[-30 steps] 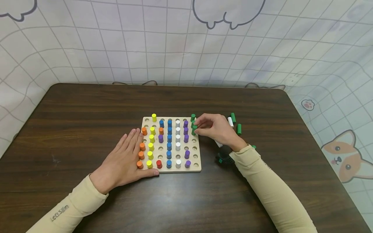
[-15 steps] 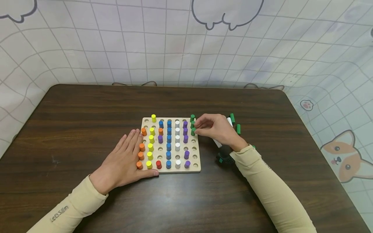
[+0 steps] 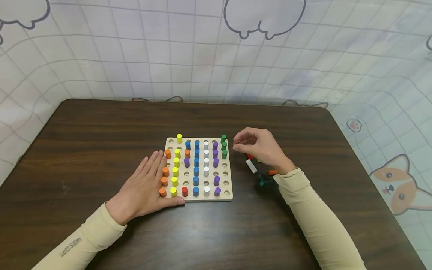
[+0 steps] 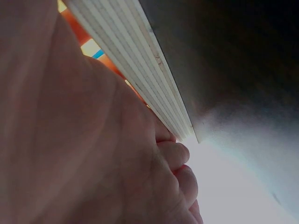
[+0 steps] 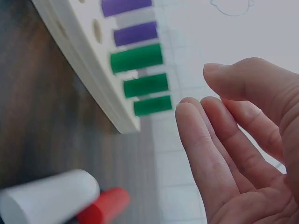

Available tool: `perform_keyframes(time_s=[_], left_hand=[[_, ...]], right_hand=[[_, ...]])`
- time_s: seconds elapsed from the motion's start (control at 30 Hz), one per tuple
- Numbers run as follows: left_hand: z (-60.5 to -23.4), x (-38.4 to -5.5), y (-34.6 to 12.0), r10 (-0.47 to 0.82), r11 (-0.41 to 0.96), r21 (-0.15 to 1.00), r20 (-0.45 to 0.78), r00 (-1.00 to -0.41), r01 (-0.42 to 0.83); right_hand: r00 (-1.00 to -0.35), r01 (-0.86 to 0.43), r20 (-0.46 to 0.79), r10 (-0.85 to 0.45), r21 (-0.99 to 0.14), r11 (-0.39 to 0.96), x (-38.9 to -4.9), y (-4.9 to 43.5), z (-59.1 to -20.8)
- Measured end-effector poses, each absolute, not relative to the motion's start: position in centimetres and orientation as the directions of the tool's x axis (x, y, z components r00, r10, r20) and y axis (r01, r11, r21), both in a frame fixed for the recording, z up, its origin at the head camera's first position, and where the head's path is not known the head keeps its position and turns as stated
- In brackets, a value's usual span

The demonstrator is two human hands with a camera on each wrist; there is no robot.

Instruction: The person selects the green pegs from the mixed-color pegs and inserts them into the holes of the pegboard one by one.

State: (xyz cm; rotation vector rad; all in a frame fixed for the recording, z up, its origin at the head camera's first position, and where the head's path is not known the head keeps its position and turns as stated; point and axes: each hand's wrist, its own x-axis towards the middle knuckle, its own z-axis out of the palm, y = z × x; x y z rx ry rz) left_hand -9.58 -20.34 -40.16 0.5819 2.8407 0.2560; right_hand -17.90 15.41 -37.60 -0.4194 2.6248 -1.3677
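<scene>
A wooden pegboard (image 3: 201,198) lies on the table with coloured pegs standing in its holes. My left hand (image 3: 140,191) lies along its left edge, fingers straight, the thumb reaching along the front edge. In the left wrist view the palm (image 4: 107,154) is beside the board's layered side (image 4: 135,70). My right hand (image 3: 260,144) hovers right of the board's far corner. Its thumb and fingers are apart with nothing between them, as the right wrist view shows. Closest to it on the board stand three green pegs (image 5: 137,58) in the rightmost column.
Loose pegs lie on the table right of the board: a white one (image 3: 251,166), a red one (image 3: 249,156) and an orange one (image 3: 272,173). A dark device (image 3: 266,181) shows under the right wrist. A patterned sheet (image 3: 202,56) hangs behind the table.
My right hand has let go of the nearest green peg, left standing in the board, and drawn away to the right, covering loose green pegs. The left hand stays against the board.
</scene>
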Motion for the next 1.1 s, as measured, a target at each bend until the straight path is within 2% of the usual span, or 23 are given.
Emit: perform_keyframes(time_s=[0.67, 1.1], left_hand=[[-40.1, -9.4, -20.4, 0.401, 0.907, 0.217, -0.176, -0.899, 0.362], [-39.8, -9.4, -20.2, 0.409, 0.903, 0.205, -0.148, -0.901, 0.376]], right_hand=[[-0.975, -0.165, 0.055, -0.215, -0.827, 0.538, -18.0, 18.3, -34.9], [-0.989, -0.122, 0.04, -0.143, -0.769, 0.627, -18.9, 20.6, -34.7]])
